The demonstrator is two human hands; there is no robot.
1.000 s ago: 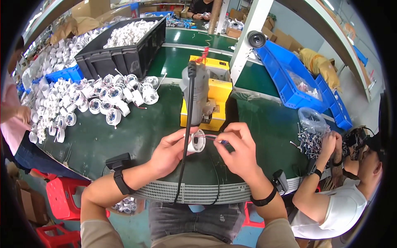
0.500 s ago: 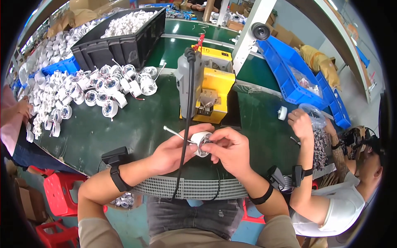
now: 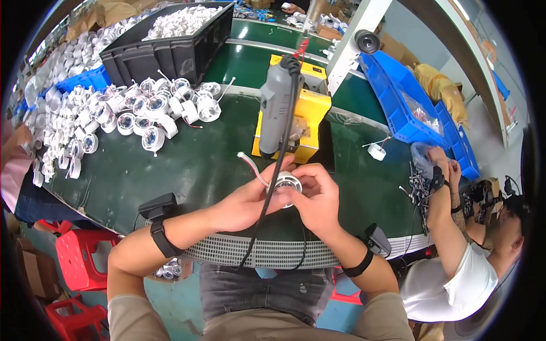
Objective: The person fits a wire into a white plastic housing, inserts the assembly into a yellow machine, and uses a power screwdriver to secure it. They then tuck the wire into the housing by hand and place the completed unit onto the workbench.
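A round white plastic housing (image 3: 289,180) with a circuit board inside is held between my two hands, above the green table's near side. My left hand (image 3: 242,203) is closed round its left side, and a wire with a white connector (image 3: 243,157) sticks up from there. On the other side my right hand (image 3: 317,200) grips the rim, its thumb over the open face. A grey electric screwdriver (image 3: 276,108) hangs just beyond my hands; its black cord passes in front of the housing and hides part of it. Behind it stands a yellow screw feeder (image 3: 317,116).
Many similar housings (image 3: 153,139) are heaped on the left, by a black crate (image 3: 165,59) of white parts. Blue bins (image 3: 392,108) stand at the right. One wired white part (image 3: 376,151) lies nearby. A co-worker's hands (image 3: 443,162) are over a pile of wires.
The housing has tilted in my hands, and its wire now stands more upright. The screwdriver appears farther right in view. The co-worker's hands have moved down to a clear bag and the wires.
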